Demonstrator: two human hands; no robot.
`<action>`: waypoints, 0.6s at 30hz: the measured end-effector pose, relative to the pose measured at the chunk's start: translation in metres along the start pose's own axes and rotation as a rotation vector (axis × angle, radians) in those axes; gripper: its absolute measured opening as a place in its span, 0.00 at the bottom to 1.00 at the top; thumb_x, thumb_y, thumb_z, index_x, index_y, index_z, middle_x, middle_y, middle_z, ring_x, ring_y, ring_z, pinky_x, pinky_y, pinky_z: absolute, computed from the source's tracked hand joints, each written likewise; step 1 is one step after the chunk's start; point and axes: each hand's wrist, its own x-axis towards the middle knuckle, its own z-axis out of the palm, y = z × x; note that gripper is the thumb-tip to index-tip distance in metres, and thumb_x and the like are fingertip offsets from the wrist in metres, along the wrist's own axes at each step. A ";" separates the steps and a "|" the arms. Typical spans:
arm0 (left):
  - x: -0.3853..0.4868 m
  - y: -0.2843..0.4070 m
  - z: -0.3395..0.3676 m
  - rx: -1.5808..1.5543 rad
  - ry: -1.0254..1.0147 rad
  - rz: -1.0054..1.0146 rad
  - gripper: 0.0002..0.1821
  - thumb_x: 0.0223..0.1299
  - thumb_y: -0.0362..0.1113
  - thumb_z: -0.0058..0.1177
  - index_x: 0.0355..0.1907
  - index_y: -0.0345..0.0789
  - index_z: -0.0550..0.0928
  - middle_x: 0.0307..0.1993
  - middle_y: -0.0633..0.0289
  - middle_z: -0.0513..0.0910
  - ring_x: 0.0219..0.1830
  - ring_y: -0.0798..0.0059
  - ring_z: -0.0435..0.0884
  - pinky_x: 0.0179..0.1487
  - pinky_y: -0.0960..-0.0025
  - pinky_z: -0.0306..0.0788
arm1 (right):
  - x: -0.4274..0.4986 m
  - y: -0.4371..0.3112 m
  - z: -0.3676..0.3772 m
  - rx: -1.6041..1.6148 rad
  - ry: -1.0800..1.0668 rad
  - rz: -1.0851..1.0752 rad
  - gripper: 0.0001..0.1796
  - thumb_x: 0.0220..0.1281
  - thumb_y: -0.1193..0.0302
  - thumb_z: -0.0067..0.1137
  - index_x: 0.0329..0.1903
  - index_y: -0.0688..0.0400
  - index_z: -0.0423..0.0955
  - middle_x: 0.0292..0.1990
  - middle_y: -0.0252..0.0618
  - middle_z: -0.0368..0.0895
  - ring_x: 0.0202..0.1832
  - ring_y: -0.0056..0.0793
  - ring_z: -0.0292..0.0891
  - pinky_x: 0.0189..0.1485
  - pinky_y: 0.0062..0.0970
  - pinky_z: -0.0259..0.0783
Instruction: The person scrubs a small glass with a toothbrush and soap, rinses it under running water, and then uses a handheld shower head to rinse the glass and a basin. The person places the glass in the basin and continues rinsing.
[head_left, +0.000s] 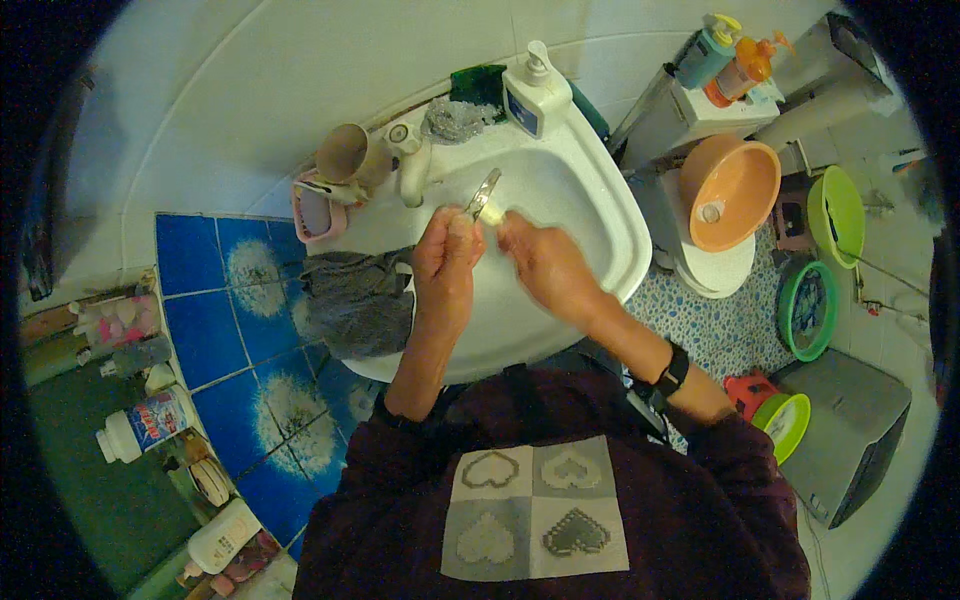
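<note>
Above the white washbasin (517, 315), my left hand (448, 255) grips a shiny metal object (484, 193) whose curved end points up and away; its exact kind cannot be told. Close beside it on the right, my right hand (551, 274) pinches a small pale yellowish piece (493, 213) against or just next to the metal. The right hand is slightly blurred. Just beyond my hands is the basin's faucet (414, 176). A dark gray cloth (360, 300) hangs over the basin's left rim, near my left forearm.
A white pump bottle (538, 94), crumpled gray mesh (459, 120), a brown cup (349, 157) and a pink soap dish (319, 214) stand around the basin's back edge. At right, an orange basin (739, 195) rests on the toilet (720, 274). Bottles, including a white one (146, 424), line the left ledge.
</note>
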 end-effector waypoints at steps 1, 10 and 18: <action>0.001 -0.002 -0.004 -0.012 0.029 -0.009 0.11 0.73 0.39 0.40 0.32 0.37 0.68 0.26 0.71 0.64 0.27 0.86 0.58 0.32 0.79 0.56 | 0.001 -0.001 0.004 0.042 -0.016 0.004 0.13 0.72 0.64 0.41 0.36 0.61 0.66 0.25 0.51 0.78 0.30 0.54 0.76 0.32 0.43 0.70; -0.012 -0.063 -0.094 -0.252 0.525 -0.224 0.07 0.69 0.39 0.46 0.33 0.42 0.70 0.25 0.73 0.65 0.24 0.85 0.61 0.30 0.78 0.58 | 0.023 0.052 0.078 0.119 -0.453 0.165 0.13 0.71 0.62 0.44 0.36 0.57 0.71 0.23 0.43 0.73 0.26 0.37 0.72 0.35 0.36 0.69; -0.025 -0.146 -0.167 -0.140 0.752 -0.464 0.07 0.66 0.41 0.47 0.36 0.40 0.71 0.17 0.71 0.62 0.14 0.84 0.56 0.16 0.75 0.54 | 0.139 0.181 0.108 -0.331 -0.087 0.157 0.08 0.50 0.75 0.59 0.36 0.58 0.79 0.31 0.41 0.83 0.28 0.33 0.82 0.33 0.30 0.76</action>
